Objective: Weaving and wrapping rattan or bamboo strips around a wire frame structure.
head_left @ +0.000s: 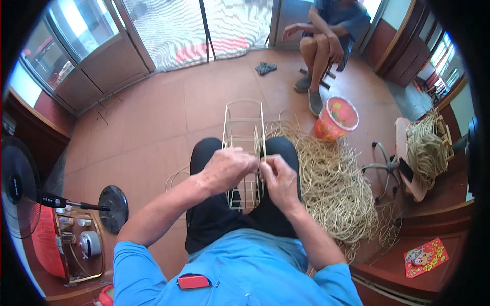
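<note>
A long, narrow open frame of pale thin rods (244, 120) stands between my knees, its far end a rounded arch. My left hand (230, 167) reaches across it from the left with fingers closed, fingertips at the frame's right side rail. What these fingers pinch is hidden. Against the same rail, my right hand (279, 179) is closed in a pinch on the frame, close to the left fingertips but slightly apart. Loose pale cord (332, 188) lies in a large tangled heap on the floor beside my right leg.
Beyond the heap stands a red bucket (331, 130). A person (326, 35) sits on a low stool at the far right. More cord (426, 148) hangs over a chair at right. At left are a black standing fan (113, 208) and a red-sided basket (50, 242).
</note>
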`<state>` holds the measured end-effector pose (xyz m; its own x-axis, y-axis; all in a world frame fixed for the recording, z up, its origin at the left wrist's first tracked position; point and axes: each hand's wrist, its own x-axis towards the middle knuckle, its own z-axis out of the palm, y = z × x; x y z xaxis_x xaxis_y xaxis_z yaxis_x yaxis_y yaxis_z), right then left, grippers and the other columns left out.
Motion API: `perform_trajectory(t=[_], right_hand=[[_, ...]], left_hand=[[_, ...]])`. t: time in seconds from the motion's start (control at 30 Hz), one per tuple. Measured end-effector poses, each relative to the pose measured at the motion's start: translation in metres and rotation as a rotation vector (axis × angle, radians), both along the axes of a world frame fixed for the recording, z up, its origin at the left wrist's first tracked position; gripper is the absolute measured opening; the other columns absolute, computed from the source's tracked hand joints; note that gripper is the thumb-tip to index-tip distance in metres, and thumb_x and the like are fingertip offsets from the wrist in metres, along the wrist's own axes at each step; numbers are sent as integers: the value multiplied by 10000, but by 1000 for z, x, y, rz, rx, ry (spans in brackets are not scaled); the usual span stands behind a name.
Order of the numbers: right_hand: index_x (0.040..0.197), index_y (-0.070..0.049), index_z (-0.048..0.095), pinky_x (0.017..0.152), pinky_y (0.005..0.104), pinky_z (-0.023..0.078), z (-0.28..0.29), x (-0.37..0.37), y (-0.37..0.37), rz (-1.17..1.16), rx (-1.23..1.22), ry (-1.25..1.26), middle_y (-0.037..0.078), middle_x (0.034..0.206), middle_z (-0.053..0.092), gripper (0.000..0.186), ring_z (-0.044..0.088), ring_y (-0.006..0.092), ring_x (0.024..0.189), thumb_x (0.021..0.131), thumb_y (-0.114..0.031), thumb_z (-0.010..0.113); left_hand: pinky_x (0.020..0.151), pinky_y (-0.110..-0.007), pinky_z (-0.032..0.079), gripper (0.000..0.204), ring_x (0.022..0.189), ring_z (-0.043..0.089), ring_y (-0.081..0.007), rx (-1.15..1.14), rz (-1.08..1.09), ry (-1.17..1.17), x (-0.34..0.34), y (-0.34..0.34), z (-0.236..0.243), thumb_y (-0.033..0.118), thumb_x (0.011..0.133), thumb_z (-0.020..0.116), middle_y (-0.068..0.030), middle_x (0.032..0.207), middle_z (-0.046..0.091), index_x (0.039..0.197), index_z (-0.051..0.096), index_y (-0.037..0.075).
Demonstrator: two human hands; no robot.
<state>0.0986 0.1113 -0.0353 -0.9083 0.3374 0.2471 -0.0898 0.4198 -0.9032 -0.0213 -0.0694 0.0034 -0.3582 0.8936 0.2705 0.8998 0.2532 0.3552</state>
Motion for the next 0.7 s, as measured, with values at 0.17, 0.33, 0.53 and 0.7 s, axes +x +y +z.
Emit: perform_trajectory(t=[0.17, 0.33, 0.53, 0.7], right_hand=[[1106, -6, 694, 688, 388, 580, -18, 32, -11, 34, -18, -7, 150, 835, 728, 139, 734, 260, 715, 1083, -135, 741], [1125, -16, 716, 704, 392, 587, -18, 62, -16, 15, 59, 3, 154, 916, 741, 165, 748, 272, 775, 1078, -166, 765], [1115, -11, 726, 704, 388, 601, -21, 76, -19, 26, 47, -4, 153, 944, 743, 166, 763, 284, 790, 1075, -165, 770], [1107, -9, 730, 688, 388, 608, -26, 83, -20, 48, 75, 15, 152, 949, 741, 155, 764, 298, 787, 1060, -148, 782]], left_hand=[[781, -383, 595, 102, 879, 744, -203, 9, -80, 351, -19, -2, 12, 261, 926, 775, 1, 874, 734, 926, 719, 176], [730, -369, 588, 117, 839, 737, -196, 127, -63, 437, -63, 14, 33, 284, 938, 790, 18, 858, 746, 904, 738, 186], [739, -378, 592, 189, 865, 728, -215, 150, 50, 417, -100, 32, 52, 329, 978, 785, 7, 873, 740, 906, 737, 161], [789, -392, 600, 178, 932, 744, -231, 148, 128, 406, -114, 41, 39, 342, 1000, 769, 1, 938, 769, 977, 762, 165]])
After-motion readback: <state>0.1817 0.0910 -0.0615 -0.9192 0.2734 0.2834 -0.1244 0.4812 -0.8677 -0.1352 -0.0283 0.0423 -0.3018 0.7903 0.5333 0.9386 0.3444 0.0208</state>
